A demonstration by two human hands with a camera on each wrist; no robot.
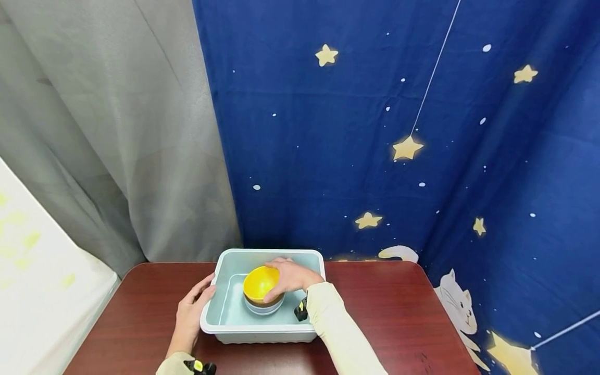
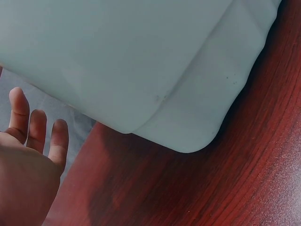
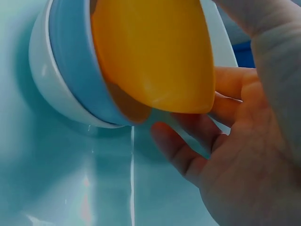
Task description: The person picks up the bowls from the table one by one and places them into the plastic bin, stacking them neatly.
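A yellow bowl (image 1: 259, 282) is in my right hand (image 1: 292, 276), which grips it by the rim, thumb on the near side and fingers on the far side. The bowl tilts over a stack: a blue bowl (image 3: 70, 42) nested in a white bowl (image 3: 40, 61). A brownish area shows under the yellow bowl; whether it is another bowl or shading, I cannot tell. The stack stands inside a pale blue-green basin (image 1: 262, 328). My left hand (image 1: 188, 315) touches the basin's left rim with fairly straight fingers; in the left wrist view several fingers stand apart from its wall.
The basin sits on a dark red wooden table (image 1: 389, 312), near its far edge. Behind hang a grey curtain (image 1: 94, 130) and a blue curtain (image 1: 319, 146) with stars. White cloth (image 1: 42, 291) lies beyond the table's left side.
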